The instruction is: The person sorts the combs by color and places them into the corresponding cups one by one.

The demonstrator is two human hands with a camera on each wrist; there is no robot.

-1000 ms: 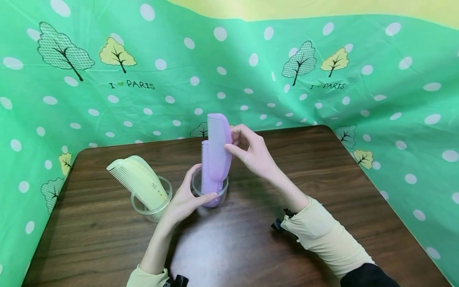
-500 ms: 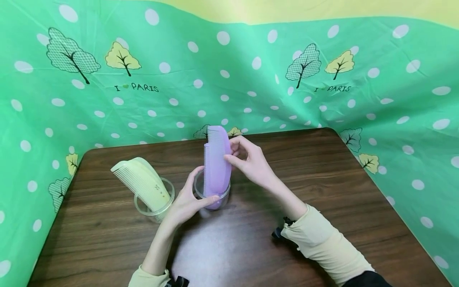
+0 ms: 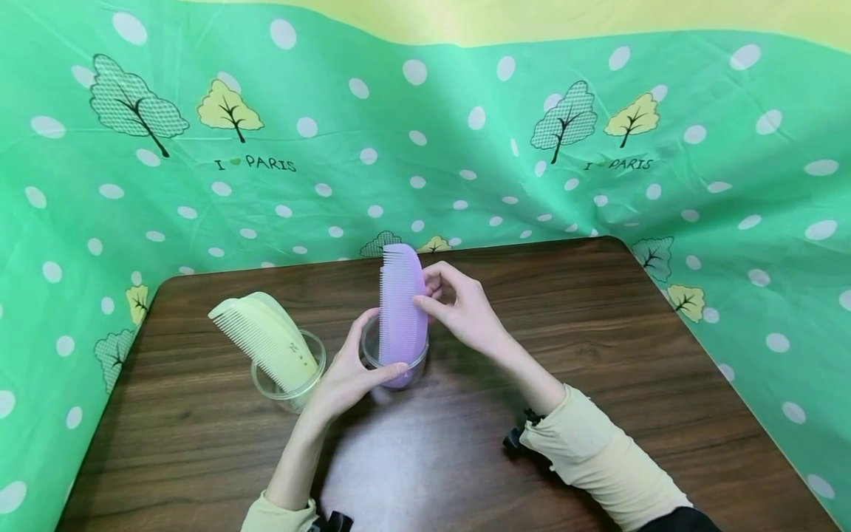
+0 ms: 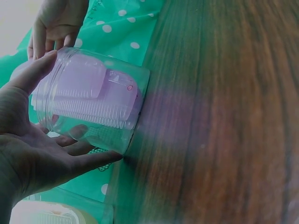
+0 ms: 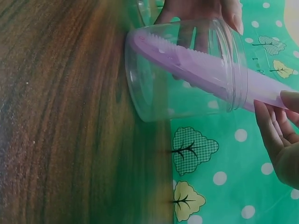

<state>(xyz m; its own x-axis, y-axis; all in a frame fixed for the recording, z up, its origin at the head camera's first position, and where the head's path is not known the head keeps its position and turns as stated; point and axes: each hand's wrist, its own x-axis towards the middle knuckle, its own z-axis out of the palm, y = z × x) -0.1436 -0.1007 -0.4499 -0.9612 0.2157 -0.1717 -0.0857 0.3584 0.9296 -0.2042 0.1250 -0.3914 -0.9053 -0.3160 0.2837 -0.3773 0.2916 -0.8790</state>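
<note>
My right hand [image 3: 465, 307] pinches a light purple comb [image 3: 407, 310] by its smooth back edge, between thumb and fingers. The comb's lower part is inside a clear round jar [image 5: 196, 105], upright on the table. Through the wall, in the left wrist view, a second purple comb [image 4: 124, 91] reaches closer to the jar's bottom, and the held one overlaps it. My left hand [image 3: 346, 377] grips the jar from the left, thumb in front at the rim, fingers behind and partly hidden.
Left of my left hand stands another clear jar [image 3: 318, 347] with pale yellow-green combs [image 3: 272, 343] leaning left, their teeth facing down-left. Both jars rest on a dark wooden table [image 3: 425, 473]. A green dotted cloth [image 3: 372, 96] hangs behind and at the sides.
The held purple comb has moved down into the jar beside the other one, my right hand lowering with it. My left hand keeps its grip. The view has shifted slightly.
</note>
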